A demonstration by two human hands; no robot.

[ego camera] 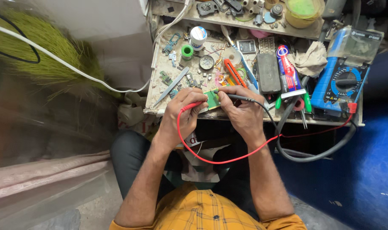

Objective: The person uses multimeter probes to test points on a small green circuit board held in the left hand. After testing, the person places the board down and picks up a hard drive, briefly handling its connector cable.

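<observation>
Left hand (183, 111) pinches a red probe (193, 105), right hand (243, 111) a black probe (238, 97), tips meeting on a small green board (212, 99) pressed between the fingertips at the bench (160, 100) edge, steadying contact; blue multimeter (340, 83) sits right.

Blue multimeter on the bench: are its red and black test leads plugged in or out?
Plugged in: the blue multimeter has the red lead and black lead running to its lower edge.

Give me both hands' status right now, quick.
Left hand: closed on the red probe, tip at the small green circuit board.
Right hand: closed on the black probe, tip on the same board.
</observation>
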